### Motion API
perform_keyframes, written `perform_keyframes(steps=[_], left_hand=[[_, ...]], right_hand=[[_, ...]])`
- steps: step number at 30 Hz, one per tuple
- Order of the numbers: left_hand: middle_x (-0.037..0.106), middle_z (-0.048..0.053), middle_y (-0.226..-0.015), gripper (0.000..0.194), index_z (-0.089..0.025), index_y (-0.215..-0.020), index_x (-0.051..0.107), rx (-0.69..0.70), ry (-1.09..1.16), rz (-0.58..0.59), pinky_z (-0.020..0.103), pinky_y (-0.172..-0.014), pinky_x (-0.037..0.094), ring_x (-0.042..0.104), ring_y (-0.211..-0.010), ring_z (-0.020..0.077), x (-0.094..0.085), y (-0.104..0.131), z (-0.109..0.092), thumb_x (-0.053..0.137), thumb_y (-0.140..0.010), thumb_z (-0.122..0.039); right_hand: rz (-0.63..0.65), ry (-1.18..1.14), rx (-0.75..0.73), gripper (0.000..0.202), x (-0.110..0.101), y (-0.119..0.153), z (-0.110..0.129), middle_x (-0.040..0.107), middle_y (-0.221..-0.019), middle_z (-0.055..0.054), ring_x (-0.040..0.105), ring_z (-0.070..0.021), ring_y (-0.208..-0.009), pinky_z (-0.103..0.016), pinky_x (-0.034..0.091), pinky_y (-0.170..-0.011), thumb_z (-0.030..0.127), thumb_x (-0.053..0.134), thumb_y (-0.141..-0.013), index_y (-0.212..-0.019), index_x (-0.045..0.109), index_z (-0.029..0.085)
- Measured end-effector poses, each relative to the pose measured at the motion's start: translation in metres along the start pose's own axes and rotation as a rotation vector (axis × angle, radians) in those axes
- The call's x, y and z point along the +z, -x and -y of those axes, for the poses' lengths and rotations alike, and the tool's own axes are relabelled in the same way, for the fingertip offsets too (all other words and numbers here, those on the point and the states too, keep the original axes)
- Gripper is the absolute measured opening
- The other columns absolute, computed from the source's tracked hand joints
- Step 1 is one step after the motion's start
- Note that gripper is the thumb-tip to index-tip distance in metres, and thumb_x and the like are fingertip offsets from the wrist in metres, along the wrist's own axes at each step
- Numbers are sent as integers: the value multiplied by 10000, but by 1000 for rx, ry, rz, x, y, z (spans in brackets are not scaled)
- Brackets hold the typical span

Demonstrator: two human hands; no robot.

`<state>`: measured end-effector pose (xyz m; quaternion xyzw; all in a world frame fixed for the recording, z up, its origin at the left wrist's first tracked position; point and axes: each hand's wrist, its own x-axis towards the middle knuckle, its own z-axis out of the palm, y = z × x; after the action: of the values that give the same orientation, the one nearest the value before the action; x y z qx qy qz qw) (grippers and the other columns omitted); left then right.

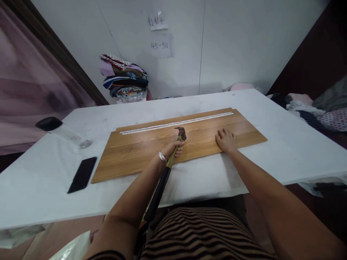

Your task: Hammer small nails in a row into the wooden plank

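Observation:
My left hand (173, 148) is wrapped round the upper handle of a claw hammer (170, 161), close below its rusty head. The black grip of the hammer slants down towards my body. Beneath it lies a wood-grain board (200, 130), with a row of small dark dots near the hammer head. My right hand (226, 140) rests on the board's near right part, fingers spread and holding nothing. A few loose nails (128, 148) lie on the board's left part. Two white strips with markings (177, 123) run along its far side.
The board lies on a white table (287, 144). To its left are a black phone (82, 174) and a clear bottle with a black cap (63, 131). Folded cloth (126, 77) is stacked by the wall, and more fabric (309, 108) lies beyond the right edge.

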<state>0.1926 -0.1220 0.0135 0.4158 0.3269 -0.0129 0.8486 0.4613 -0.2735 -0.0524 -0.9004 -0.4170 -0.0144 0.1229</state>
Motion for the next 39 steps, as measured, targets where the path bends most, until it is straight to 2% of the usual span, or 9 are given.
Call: perform_keyframes(steps=[5, 9, 14, 20, 29, 36, 39], left_hand=[[315, -100, -513, 374, -223, -668, 329, -34, -3, -1, 145, -348, 200, 273, -369, 31, -4, -3, 3, 678, -801, -221], [328, -100, -520, 324, -215, -694, 363, 10, 4, 13, 138, -351, 197, 262, -378, 36, -2, -2, 2, 669, -801, -206], [304, -94, -515, 329, -220, -666, 331, -35, -31, -62, 143, -348, 197, 249, -377, 39, 1, -1, 1, 608, -844, -212], [327, -97, -511, 322, -213, -681, 361, -11, -11, -4, 137, -347, 204, 252, -374, 36, 1, 1, 1, 647, -829, -215], [326, -99, -507, 355, -216, -677, 349, -13, -7, -1, 138, -348, 208, 254, -370, 30, 0, 0, 1, 675, -818, -221], [294, -95, -495, 364, -224, -653, 313, -67, -16, -49, 144, -357, 198, 244, -371, 31, 3, -1, 1, 612, -860, -220], [297, -95, -514, 329, -219, -675, 334, -43, -11, -43, 148, -363, 185, 232, -381, 34, 5, 0, 1, 607, -860, -217]], right_hand=[[-13, 0, -3, 481, 0, 0, 0, 526, -1535, -158, 428, -301, -1416, -498, 303, -1143, 394, 329, -1014, -1339, 624, 199], [3, -5, -3, 490, 0, 0, 0, 512, -1546, -160, 411, -306, -1433, -496, 290, -1153, 396, 324, -1016, -1350, 616, 188], [8, -4, 1, 488, -1, 1, 1, 522, -1534, -156, 420, -297, -1420, -488, 295, -1146, 398, 321, -1017, -1358, 607, 195], [8, 11, -4, 504, -3, 1, 1, 505, -1549, -173, 423, -303, -1424, -490, 299, -1146, 403, 311, -1022, -1361, 605, 175], [2, 2, -5, 493, 1, -1, -1, 526, -1527, -165, 427, -301, -1409, -493, 301, -1138, 396, 315, -1020, -1351, 613, 186], [1, -2, -5, 495, 2, -1, -2, 523, -1529, -168, 420, -300, -1416, -491, 291, -1141, 398, 316, -1017, -1353, 612, 185], [6, 6, 1, 504, 2, 0, -1, 514, -1541, -163, 415, -301, -1427, -489, 288, -1146, 403, 308, -1022, -1369, 605, 187]])
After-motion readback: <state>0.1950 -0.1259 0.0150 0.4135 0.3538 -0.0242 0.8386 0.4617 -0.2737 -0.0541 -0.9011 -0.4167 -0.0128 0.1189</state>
